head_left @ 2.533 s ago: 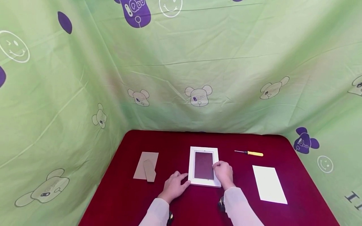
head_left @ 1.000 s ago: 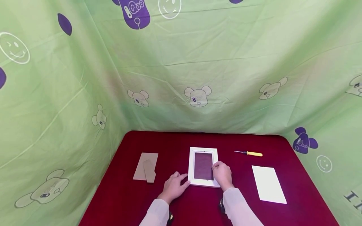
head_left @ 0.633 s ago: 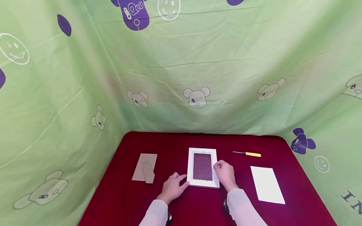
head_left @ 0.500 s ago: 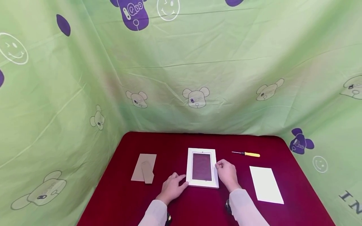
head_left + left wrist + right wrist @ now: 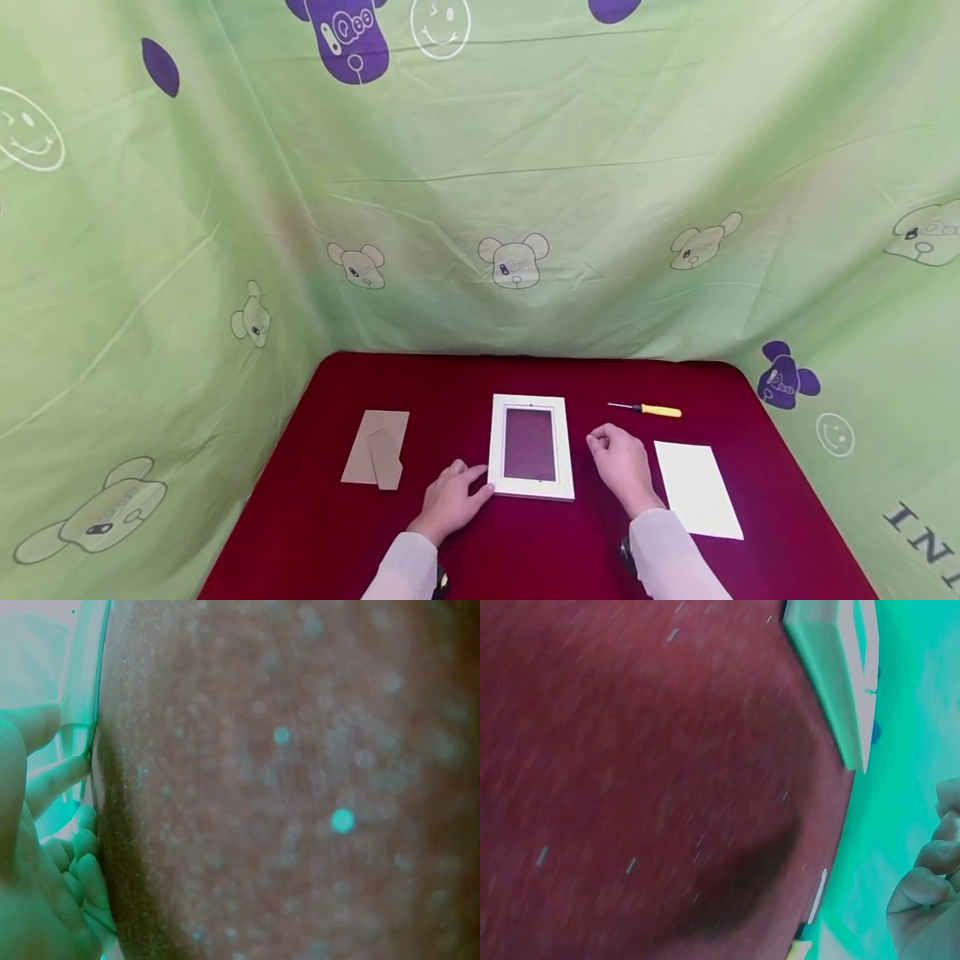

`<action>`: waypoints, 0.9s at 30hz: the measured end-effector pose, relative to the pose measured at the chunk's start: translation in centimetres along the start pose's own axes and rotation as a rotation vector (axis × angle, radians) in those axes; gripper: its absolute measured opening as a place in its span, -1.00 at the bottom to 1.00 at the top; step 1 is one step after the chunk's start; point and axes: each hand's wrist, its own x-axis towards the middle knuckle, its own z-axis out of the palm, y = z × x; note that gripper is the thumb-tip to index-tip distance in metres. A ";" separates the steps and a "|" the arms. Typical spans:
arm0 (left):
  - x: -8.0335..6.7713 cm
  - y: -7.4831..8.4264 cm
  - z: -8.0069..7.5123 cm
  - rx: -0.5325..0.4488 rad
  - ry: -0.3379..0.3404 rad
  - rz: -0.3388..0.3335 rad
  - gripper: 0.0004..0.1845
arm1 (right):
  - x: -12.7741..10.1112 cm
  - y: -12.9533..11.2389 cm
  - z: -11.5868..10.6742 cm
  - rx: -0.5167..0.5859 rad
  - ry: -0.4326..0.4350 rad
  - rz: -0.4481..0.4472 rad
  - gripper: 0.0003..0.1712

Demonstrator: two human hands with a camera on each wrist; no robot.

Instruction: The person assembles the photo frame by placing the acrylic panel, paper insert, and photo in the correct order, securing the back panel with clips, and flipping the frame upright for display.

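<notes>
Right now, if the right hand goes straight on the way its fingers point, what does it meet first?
Probably nothing close: the right hand points over bare red tabletop, between the white picture frame and the yellow-handled screwdriver. Depth is uncertain.

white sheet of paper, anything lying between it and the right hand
Nothing visible. The right hand hovers over bare red table, with the white paper just to its right. The screwdriver lies farther back, and the picture frame is on the hand's other side.

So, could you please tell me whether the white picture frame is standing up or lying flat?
Lying flat: the white picture frame rests on the red table.
</notes>
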 end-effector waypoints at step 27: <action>0.0 0.0 0.1 0.003 -0.003 -0.006 -0.48 | -2.4 5.1 -3.8 -0.066 0.001 0.091 -0.84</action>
